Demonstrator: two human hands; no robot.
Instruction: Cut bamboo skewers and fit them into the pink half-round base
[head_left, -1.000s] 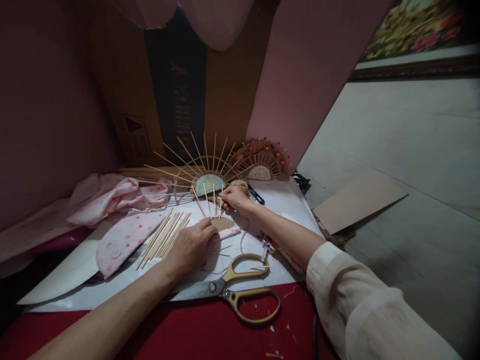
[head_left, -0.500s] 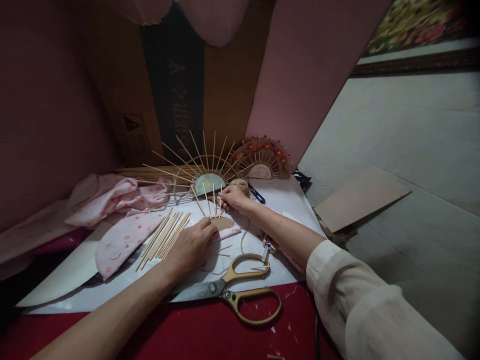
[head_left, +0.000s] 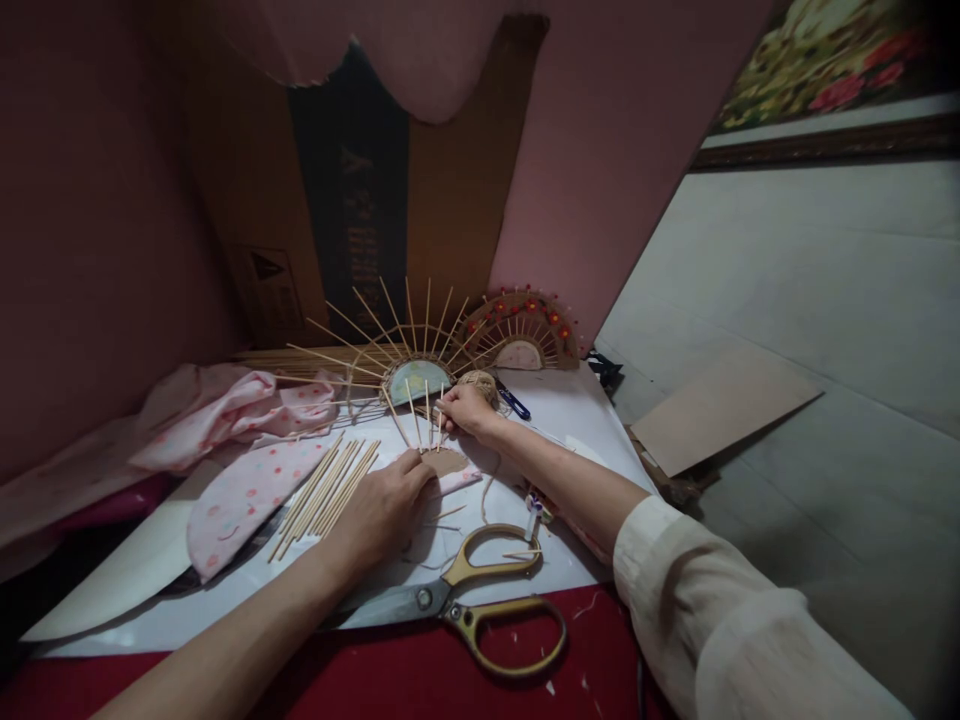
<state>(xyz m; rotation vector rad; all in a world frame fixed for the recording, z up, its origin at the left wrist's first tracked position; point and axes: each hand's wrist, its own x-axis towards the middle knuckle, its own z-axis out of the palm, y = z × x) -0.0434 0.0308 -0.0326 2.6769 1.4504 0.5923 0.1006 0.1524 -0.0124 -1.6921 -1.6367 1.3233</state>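
Note:
My left hand (head_left: pixel 382 508) lies on the white sheet (head_left: pixel 570 400), its fingertips pressing the near edge of a small brown cardboard half-disc (head_left: pixel 448 461) that has a few thin sticks (head_left: pixel 417 412) standing out of it. My right hand (head_left: pixel 466 408) pinches the top of the rightmost of those sticks. A ball of twine (head_left: pixel 480 381) sits just behind the right hand. A loose bundle of wooden sticks (head_left: pixel 328 484) lies beside my left hand.
Large gold-handled scissors (head_left: pixel 480 598) lie at the sheet's near edge on red cloth. Two finished stick fans (head_left: pixel 517 325) lean against cardboard at the back. Pink dotted fabric (head_left: pixel 240 400) is heaped left. A cardboard piece (head_left: pixel 724 405) lies on the floor right.
Both hands stay on the half-disc and stick. The view has shifted slightly, so everything sits a little lower in the picture.

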